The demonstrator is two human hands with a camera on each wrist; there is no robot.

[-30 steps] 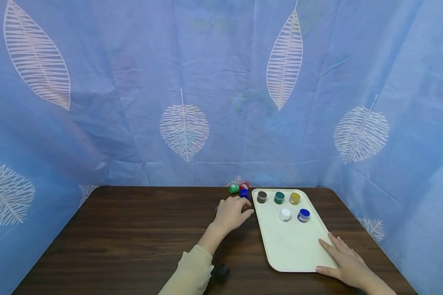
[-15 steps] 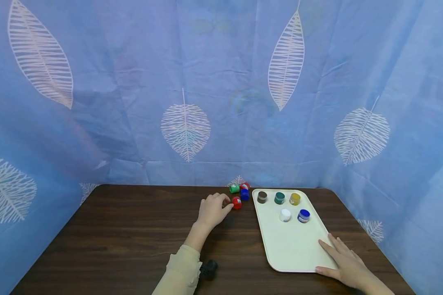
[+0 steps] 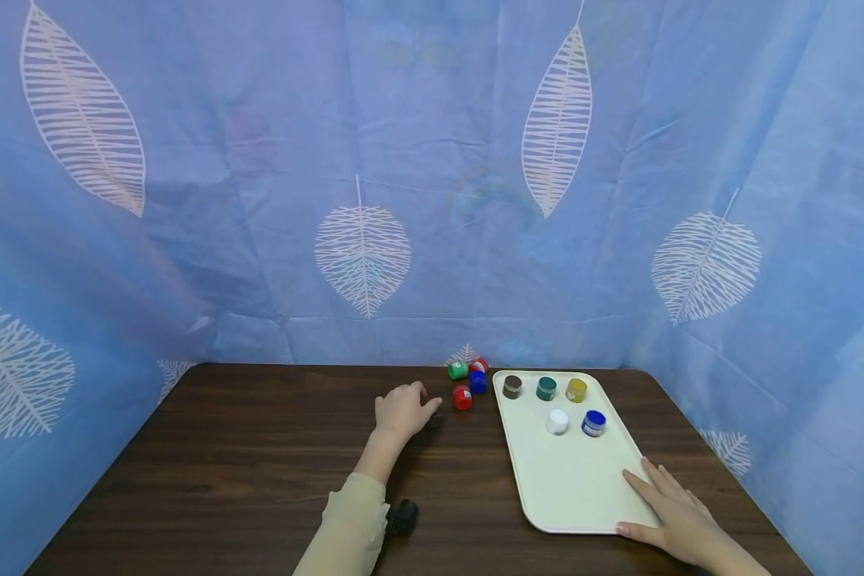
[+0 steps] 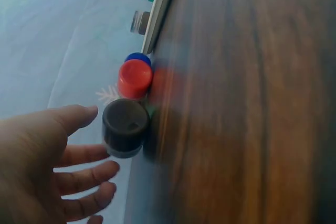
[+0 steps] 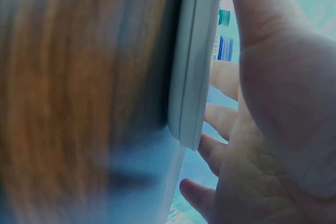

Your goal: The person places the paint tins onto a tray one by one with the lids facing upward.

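My left hand (image 3: 401, 412) is over the middle of the table, its thumb and fingers spread apart. Close to its fingertips in the left wrist view stands a small black-lidded jar (image 4: 126, 128); I cannot tell whether they touch. Beyond it are a red jar (image 3: 463, 398), a blue jar (image 3: 478, 382), a green jar (image 3: 458, 370) and another red one at the back, partly covered. My right hand (image 3: 680, 516) rests with spread fingers at the near right corner of a cream tray (image 3: 569, 488). The tray holds several small jars, among them a white jar (image 3: 558, 422) and a blue-lidded jar (image 3: 594, 423).
Along the tray's far end stand a brown jar (image 3: 512, 387), a dark green jar (image 3: 546, 389) and a yellow jar (image 3: 576, 390). The dark wooden table (image 3: 223, 472) ends at a blue curtain (image 3: 259, 200) with white leaf prints.
My left hand has moved left from beside the tray, leaving a red jar standing near the blue one. It is now by the black-lidded jar. My right hand has stayed at the tray.
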